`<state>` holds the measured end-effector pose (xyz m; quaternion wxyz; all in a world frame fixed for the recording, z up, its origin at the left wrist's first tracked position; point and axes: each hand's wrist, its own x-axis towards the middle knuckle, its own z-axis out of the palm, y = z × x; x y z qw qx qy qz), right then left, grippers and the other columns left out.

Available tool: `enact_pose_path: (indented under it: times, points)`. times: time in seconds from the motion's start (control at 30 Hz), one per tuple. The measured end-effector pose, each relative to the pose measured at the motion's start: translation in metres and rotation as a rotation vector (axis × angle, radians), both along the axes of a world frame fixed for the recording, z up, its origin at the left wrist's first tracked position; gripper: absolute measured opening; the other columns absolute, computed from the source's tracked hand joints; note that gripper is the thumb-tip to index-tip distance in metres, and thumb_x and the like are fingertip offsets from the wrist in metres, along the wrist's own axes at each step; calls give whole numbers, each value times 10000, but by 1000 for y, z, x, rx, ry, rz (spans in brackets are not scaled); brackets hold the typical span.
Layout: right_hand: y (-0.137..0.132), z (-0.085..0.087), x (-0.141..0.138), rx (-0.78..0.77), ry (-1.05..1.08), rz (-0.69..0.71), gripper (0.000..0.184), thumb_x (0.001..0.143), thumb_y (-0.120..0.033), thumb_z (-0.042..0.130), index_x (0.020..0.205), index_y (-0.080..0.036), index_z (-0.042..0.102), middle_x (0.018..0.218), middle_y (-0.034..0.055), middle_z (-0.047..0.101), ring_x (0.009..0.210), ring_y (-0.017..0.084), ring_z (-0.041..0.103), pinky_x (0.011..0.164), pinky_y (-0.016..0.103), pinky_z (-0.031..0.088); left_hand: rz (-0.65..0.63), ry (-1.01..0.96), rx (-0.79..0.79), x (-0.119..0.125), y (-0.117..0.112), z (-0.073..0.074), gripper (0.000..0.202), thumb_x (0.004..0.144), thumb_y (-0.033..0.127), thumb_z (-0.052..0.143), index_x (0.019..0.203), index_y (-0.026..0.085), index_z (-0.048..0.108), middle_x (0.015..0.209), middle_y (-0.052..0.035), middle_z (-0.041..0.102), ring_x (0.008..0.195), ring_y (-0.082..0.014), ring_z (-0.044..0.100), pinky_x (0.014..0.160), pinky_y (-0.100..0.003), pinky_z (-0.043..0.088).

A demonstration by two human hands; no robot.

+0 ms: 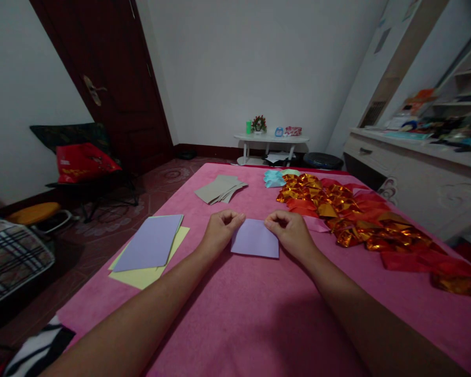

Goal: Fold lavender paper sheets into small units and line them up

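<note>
A small sheet of purple paper is held just above or on the pink cloth, its near edge toward me. My left hand pinches its far left corner between thumb and fingers. The far right corner is pinched the same way by my right hand. Whether the sheet is folded double I cannot tell. To the left lies a stack of larger purple paper on top of yellow paper. Beyond my left hand, several grey-beige paper pieces are fanned out.
Folded gold foil and red paper pieces cover the right side of the pink cloth. Light blue folded paper sits at the far edge. A dresser stands right; a chair with a red bag stands left.
</note>
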<state>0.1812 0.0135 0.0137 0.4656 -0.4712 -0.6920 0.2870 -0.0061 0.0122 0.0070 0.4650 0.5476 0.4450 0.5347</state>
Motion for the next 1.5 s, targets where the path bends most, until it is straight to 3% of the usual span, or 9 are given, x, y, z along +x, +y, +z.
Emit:
enact_pose_path:
  times: [0.17, 0.33, 0.63, 1.0, 1.2, 1.5]
  points:
    - [-1, 2, -1, -3, 36, -11, 145, 713, -260, 597, 607, -161, 594, 570, -6, 546, 541, 129, 482, 509, 246, 364, -96, -173, -152, 3, -6, 3, 402, 506, 340, 839, 717, 123, 574, 614, 0, 630, 504, -93, 541, 492, -200, 404]
    - [-2, 2, -2, 17, 28, -5, 128, 718, -254, 604, 629, -164, 613, 591, -3, 572, 555, 130, 499, 522, 244, 381, -115, -164, -189, 1, -4, 0, 368, 526, 338, 831, 717, 92, 637, 641, -37, 658, 519, -102, 560, 489, -202, 409]
    - [-4, 1, -6, 29, -118, 42, 94, 736, -246, 608, 690, -175, 650, 661, 11, 650, 600, 146, 567, 550, 245, 415, 8, 64, -15, 1, -3, 0, 267, 596, 355, 772, 642, 105, 687, 557, -2, 606, 480, -89, 490, 449, -195, 340]
    - [-17, 17, -15, 196, -427, -7, 113, 732, -219, 628, 627, -213, 666, 644, 5, 644, 586, 136, 539, 532, 245, 326, 0, 196, 251, 11, -17, 6, 156, 689, 273, 710, 631, 129, 691, 618, -20, 629, 583, -118, 538, 538, -220, 392]
    - [-13, 11, -13, 223, -323, -9, 175, 747, -255, 637, 580, -202, 638, 626, 5, 619, 611, 143, 537, 545, 249, 341, 106, 207, 197, 11, -17, 7, 158, 673, 279, 704, 616, 132, 685, 585, -17, 631, 536, -114, 521, 511, -218, 382]
    - [1, -3, 3, 19, -78, -7, 135, 707, -283, 663, 628, -175, 643, 610, -9, 606, 582, 136, 527, 545, 249, 386, 206, 129, 70, -1, -2, 4, 215, 631, 316, 725, 594, 112, 670, 517, 9, 570, 462, -80, 444, 443, -199, 317]
